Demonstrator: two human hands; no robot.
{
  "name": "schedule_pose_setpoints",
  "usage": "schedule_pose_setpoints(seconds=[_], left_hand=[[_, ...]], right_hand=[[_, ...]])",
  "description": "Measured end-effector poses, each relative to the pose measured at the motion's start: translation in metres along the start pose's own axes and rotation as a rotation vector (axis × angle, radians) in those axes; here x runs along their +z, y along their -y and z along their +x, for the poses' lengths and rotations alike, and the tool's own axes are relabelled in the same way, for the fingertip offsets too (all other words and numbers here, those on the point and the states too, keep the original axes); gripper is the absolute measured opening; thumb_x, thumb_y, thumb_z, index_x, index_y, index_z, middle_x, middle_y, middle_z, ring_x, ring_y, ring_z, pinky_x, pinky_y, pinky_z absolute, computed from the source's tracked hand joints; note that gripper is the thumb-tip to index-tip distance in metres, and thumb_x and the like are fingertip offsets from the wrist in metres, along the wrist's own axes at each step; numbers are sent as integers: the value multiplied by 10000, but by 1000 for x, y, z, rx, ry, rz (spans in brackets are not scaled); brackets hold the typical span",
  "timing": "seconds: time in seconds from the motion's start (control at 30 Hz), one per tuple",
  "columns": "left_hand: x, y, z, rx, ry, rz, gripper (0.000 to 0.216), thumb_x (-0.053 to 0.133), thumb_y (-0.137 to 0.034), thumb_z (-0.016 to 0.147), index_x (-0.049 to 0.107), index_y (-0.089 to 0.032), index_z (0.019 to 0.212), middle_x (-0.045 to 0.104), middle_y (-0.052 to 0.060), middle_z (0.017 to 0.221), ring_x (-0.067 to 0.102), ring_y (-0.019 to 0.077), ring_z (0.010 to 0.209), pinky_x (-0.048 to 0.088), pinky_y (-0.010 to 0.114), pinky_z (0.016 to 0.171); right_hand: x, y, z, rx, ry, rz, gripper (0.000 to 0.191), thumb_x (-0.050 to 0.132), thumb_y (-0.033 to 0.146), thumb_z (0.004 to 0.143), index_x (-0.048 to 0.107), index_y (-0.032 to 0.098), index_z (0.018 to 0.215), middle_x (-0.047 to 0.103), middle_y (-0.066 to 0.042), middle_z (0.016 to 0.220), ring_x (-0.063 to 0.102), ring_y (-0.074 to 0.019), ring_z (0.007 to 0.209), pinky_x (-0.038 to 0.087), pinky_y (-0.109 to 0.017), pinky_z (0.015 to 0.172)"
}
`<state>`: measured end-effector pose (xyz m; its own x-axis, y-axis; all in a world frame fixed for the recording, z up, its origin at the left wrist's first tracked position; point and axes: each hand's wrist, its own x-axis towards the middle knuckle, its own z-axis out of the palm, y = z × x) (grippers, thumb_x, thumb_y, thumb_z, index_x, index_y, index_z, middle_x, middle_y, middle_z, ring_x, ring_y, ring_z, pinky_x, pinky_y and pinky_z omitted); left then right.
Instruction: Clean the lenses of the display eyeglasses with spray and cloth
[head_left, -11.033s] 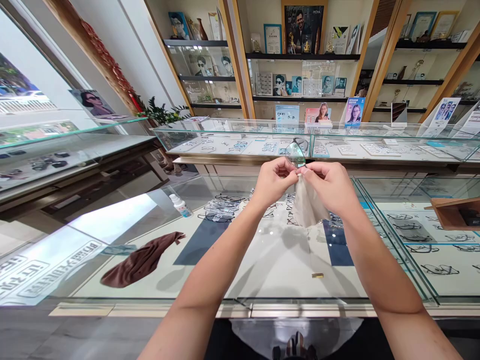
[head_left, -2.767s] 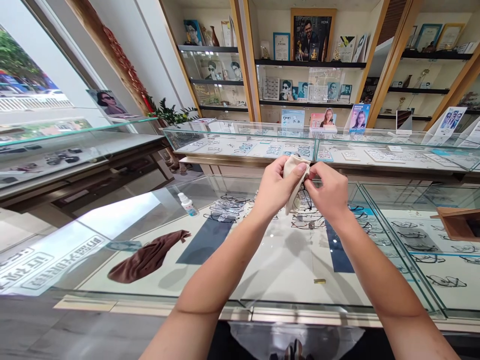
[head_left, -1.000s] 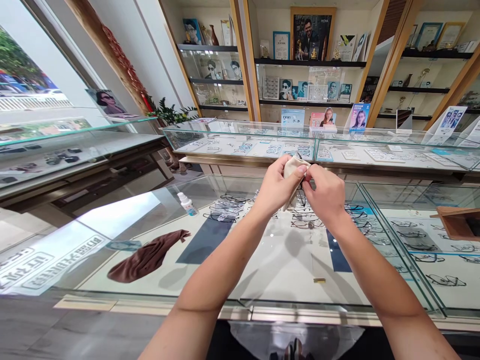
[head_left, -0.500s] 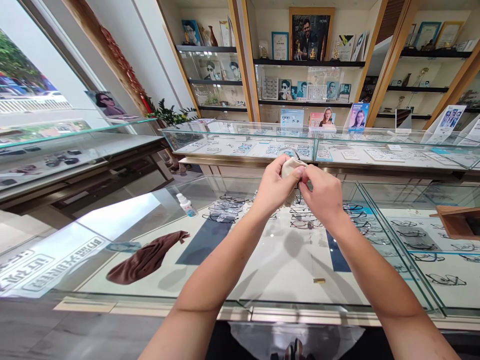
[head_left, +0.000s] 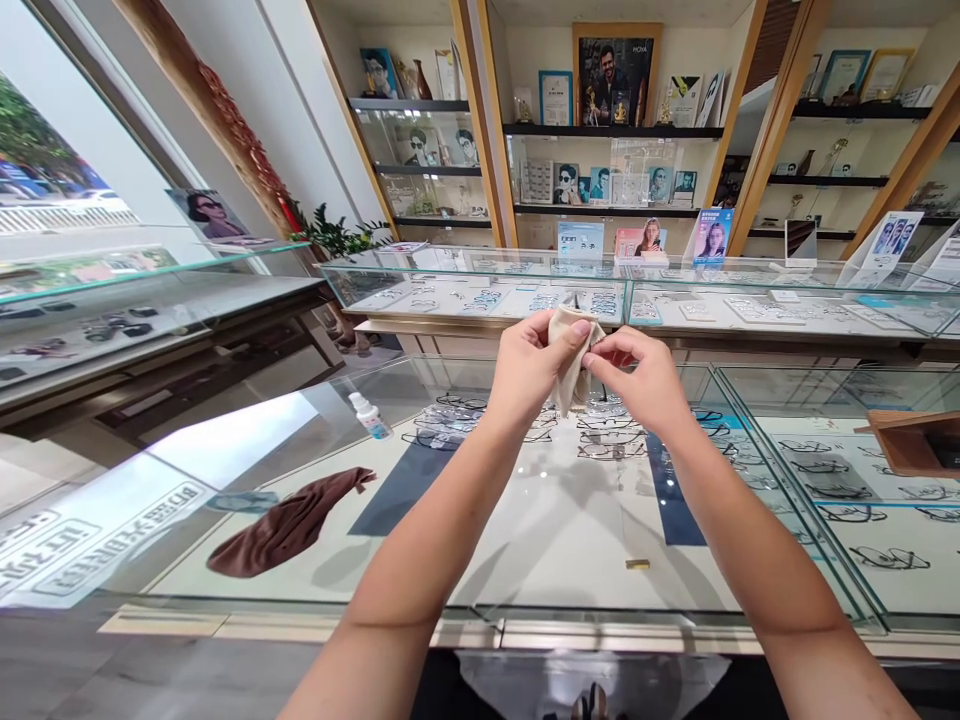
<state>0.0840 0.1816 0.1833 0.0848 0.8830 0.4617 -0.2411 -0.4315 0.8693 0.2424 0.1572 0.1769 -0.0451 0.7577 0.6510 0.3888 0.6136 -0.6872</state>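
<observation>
Over the glass display counter [head_left: 547,575], my left hand [head_left: 525,365] grips a beige cleaning cloth [head_left: 570,375], its thumb pressed on the near side. A thin dark piece, perhaps part of a glasses frame, pokes out at the cloth's top; the rest is hidden in the folds. My right hand [head_left: 637,375] pinches the cloth's right edge between thumb and fingertips. On the counter top to the left lie a brown cloth [head_left: 289,530] and, farther back, a small white spray bottle [head_left: 370,414].
Rows of eyeglasses [head_left: 611,437] sit inside the counter beneath my hands. A brown wooden stand [head_left: 911,440] is at the right. Behind runs another glass showcase [head_left: 480,262] with upright display cards. A further showcase [head_left: 187,300] stands at the left.
The cloth now hangs more spread out below my left thumb. My right hand has shifted slightly down and its fingers have opened out somewhat. The dark curved piece above shows less.
</observation>
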Motion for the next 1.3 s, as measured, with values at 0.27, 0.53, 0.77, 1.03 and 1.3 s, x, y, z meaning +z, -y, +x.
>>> schedule_pose_setpoints(seconds=[0.27, 0.53, 0.77, 1.03, 1.3], left_hand=[[-7, 1, 3, 34, 47, 17, 458, 939, -529, 696, 767, -163, 911, 731, 31, 775, 604, 124, 647, 509, 241, 599], [-5, -2, 2, 176, 150, 95, 537, 943, -597, 648, 692, -175, 866, 687, 5, 745, 576, 114, 637, 477, 229, 596], [-1, -6, -3, 284, 29, 123, 618, 738, -764, 820, 606, -182, 658, 547, -19, 571, 444, 93, 524, 387, 249, 519], [-15, -15, 2, 101, 353, 17, 464, 930, -527, 718, 720, -201, 973, 736, 35, 859, 662, 145, 711, 556, 264, 665], [7, -5, -8, 205, 112, 59, 563, 830, -723, 745, 616, -204, 782, 589, -27, 633, 485, 94, 531, 413, 244, 519]], right_hand=[[-8, -4, 6, 150, 158, 217, 169, 782, 359, 803, 744, 202, 752, 617, 17, 787, 481, -121, 676, 415, -317, 681], [-12, 3, 4, 271, 366, 563, 218, 873, 403, 728, 779, 216, 789, 745, -6, 814, 639, -156, 807, 525, -349, 850], [-4, 7, 0, 281, 443, 617, 224, 887, 394, 715, 783, 211, 791, 750, -7, 807, 636, -151, 786, 517, -333, 803], [-22, 2, 9, 390, 331, 695, 248, 905, 381, 634, 719, 225, 689, 704, 7, 715, 597, -139, 693, 508, -295, 693], [2, 1, 0, 390, 450, 762, 217, 903, 372, 654, 769, 216, 724, 714, 7, 721, 574, -124, 680, 483, -295, 691]])
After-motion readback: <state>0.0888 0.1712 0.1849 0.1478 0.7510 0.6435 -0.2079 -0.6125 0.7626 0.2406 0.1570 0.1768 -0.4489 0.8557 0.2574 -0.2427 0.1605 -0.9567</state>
